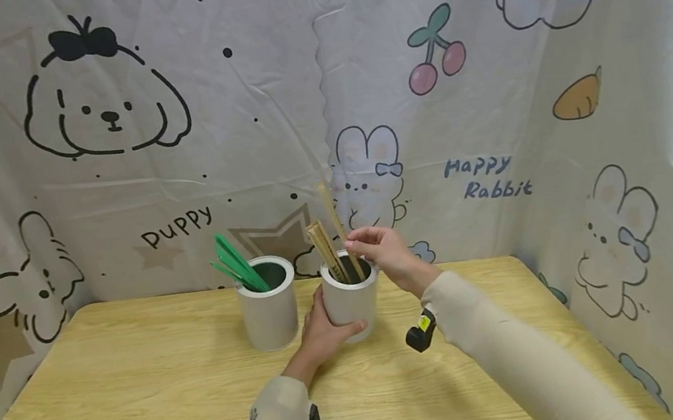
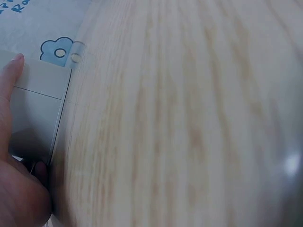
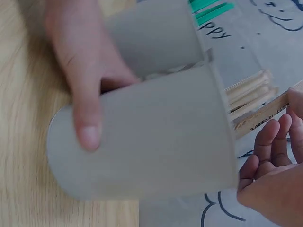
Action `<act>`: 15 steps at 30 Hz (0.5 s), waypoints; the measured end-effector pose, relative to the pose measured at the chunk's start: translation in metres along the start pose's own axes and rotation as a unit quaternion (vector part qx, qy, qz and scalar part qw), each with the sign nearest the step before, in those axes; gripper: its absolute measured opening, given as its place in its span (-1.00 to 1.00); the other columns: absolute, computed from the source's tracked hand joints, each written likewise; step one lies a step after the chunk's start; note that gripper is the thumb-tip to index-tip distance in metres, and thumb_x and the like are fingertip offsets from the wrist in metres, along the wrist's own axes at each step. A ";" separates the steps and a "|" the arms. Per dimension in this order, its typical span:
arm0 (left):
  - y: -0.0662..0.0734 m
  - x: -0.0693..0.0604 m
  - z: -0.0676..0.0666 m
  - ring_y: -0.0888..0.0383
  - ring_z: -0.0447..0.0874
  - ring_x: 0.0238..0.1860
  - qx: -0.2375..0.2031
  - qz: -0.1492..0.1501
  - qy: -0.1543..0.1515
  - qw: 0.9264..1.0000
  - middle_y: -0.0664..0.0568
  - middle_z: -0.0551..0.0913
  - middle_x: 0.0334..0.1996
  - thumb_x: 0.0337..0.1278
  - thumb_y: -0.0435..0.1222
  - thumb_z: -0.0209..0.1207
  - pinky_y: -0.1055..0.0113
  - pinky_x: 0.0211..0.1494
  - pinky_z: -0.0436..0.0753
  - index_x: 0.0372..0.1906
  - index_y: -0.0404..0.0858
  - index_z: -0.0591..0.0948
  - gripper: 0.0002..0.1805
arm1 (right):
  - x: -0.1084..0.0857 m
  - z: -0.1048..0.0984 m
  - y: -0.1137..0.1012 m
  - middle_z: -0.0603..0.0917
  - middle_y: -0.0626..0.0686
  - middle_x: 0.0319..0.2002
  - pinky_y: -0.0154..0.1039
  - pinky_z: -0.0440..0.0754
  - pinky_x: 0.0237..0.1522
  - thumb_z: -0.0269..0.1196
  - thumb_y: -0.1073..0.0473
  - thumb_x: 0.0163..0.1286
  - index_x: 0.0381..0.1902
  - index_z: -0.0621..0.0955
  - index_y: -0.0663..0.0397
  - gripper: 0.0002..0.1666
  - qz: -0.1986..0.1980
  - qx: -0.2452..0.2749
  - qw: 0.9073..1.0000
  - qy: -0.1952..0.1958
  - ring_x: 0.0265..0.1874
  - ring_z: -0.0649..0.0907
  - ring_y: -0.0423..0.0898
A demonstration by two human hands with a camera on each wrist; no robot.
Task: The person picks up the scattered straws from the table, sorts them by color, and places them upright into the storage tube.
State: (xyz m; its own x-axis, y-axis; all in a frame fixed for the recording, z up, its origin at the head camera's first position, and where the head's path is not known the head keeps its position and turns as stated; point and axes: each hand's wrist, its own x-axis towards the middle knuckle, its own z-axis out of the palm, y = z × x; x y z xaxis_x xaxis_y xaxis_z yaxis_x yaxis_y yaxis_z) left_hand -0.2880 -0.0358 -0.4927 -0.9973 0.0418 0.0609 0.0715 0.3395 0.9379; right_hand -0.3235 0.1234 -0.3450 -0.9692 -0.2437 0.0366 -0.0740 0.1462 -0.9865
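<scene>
My left hand (image 1: 319,336) grips the lower part of a white cylindrical holder (image 1: 346,306), its thumb across the front. Several pale wooden sticks (image 1: 326,249) lean in that holder. Between thumb and fingers, my right hand (image 1: 391,258) pinches a thin wooden ruler (image 1: 330,209). Its lower end is inside the same holder, and it stands taller than the sticks. Scale marks and print show on the ruler (image 3: 260,117) in the right wrist view. The left wrist view catches only part of the left hand (image 2: 21,196) against the holder's side (image 2: 35,116).
A second white holder (image 1: 271,321) stands close on the left, with several green sticks (image 1: 239,266) leaning left in it. Both are near the back of the wood-grain table (image 1: 143,398). Behind hangs a printed cloth (image 1: 266,90).
</scene>
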 end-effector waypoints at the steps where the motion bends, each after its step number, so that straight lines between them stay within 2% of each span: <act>1: 0.000 0.000 0.000 -0.23 0.34 0.39 0.000 0.000 0.000 1.000 -0.21 0.40 0.40 -0.12 -0.02 0.55 -0.23 0.42 0.34 0.62 -0.01 -0.02 0.26 | 0.000 0.000 0.002 0.62 -0.21 -0.33 -0.22 0.51 -0.01 0.28 0.18 0.44 -0.16 0.68 0.01 -0.93 -0.001 -0.012 1.000 0.001 -0.23 0.56 -0.22; 7: 0.003 -0.001 -0.001 -0.23 0.34 0.38 0.005 0.002 0.000 1.000 -0.21 0.40 0.39 -0.12 -0.02 0.55 -0.24 0.40 0.36 0.62 -0.04 -0.03 0.26 | -0.001 0.006 0.003 0.66 -0.17 -0.27 -0.21 0.59 0.03 0.32 0.17 0.41 -0.10 0.70 0.16 -0.81 -0.025 -0.075 0.997 0.003 -0.19 0.60 -0.21; 11: 0.003 -0.001 -0.001 -0.23 0.34 0.39 0.005 0.000 0.001 1.000 -0.21 0.38 0.40 -0.11 -0.03 0.54 -0.23 0.41 0.35 0.62 -0.05 -0.03 0.26 | 0.000 0.010 0.006 0.69 -0.11 -0.33 -0.29 0.58 -0.17 0.35 0.22 0.37 -0.16 0.70 0.24 -0.82 -0.056 -0.113 0.992 0.005 -0.34 0.57 -0.22; 15: 0.002 0.000 -0.001 -0.23 0.34 0.39 0.006 0.003 -0.001 1.000 -0.21 0.38 0.40 -0.10 -0.03 0.54 -0.23 0.40 0.36 0.62 -0.05 -0.04 0.26 | -0.002 0.011 0.008 0.66 -0.06 -0.41 -0.38 0.44 -0.38 0.36 0.27 0.34 -0.23 0.71 0.30 -0.84 -0.084 -0.165 0.983 0.012 -0.46 0.46 -0.21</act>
State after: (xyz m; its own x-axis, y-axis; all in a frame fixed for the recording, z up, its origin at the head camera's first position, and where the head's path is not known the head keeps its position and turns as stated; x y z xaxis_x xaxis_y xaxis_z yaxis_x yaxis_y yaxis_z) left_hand -0.2875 -0.0359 -0.4909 -0.9968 0.0453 0.0656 0.0774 0.3514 0.9330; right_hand -0.3196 0.1141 -0.3544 -0.9417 -0.2691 0.2020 -0.3019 0.4104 -0.8605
